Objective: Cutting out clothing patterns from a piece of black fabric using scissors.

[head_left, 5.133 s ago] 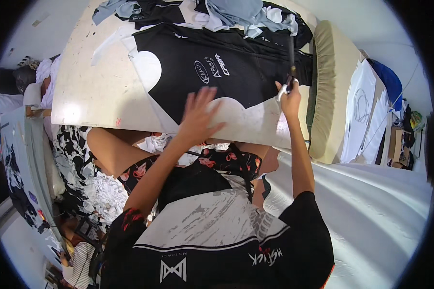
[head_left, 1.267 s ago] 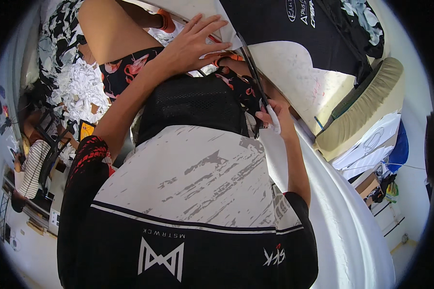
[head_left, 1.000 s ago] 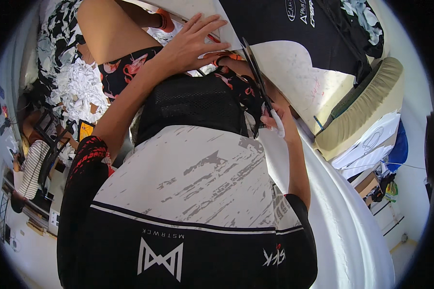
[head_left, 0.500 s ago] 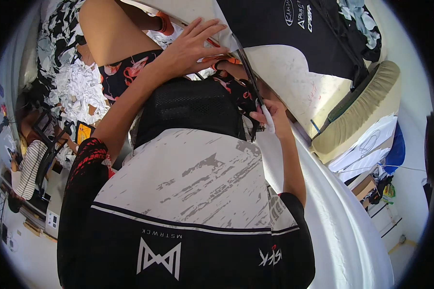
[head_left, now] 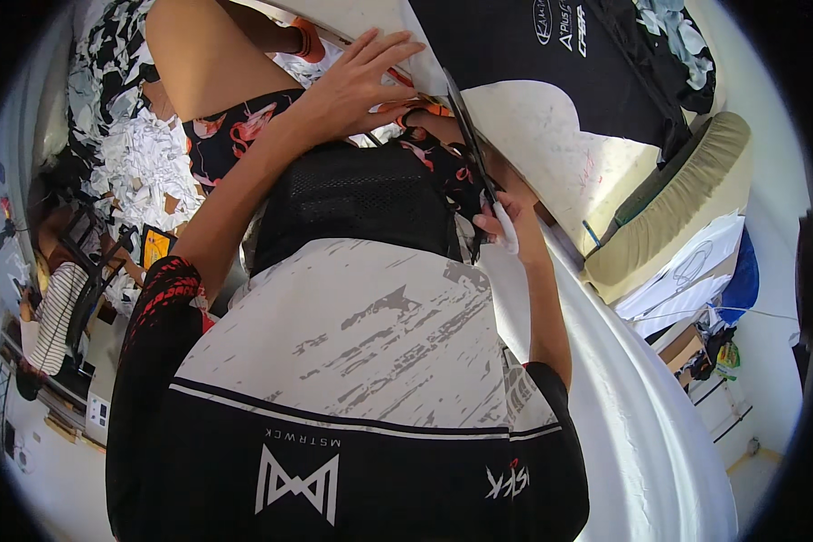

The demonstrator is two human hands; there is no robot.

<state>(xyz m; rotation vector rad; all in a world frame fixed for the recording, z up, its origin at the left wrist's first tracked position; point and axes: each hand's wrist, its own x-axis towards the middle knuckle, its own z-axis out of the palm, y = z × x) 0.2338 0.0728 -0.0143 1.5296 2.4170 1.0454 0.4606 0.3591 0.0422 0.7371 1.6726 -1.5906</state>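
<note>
My right hand [head_left: 513,221] is closed around the handles of long dark scissors [head_left: 471,135]; white wrapping covers part of the handle. The blades point up and away, their tips at the edge of a black printed fabric piece [head_left: 506,45] and a pale strip beside it. Whether the blades are parted is hard to tell. My left hand [head_left: 357,86] rests with fingers spread, fingertips on the pale material at the work table's near edge. Nothing shows in its grip.
The white table [head_left: 533,113] carries the black fabric and more dark cloth. At right stands a beige padded board [head_left: 673,203] beside white sheets [head_left: 686,271]. Scraps [head_left: 144,172] pile up on the left, with another person [head_left: 54,307] beyond. White cloth [head_left: 623,397] drapes along my right.
The scissors have shifted slightly to the right, and their handle has turned a little in my right hand. My left hand has slid slightly left, fingers still spread.
</note>
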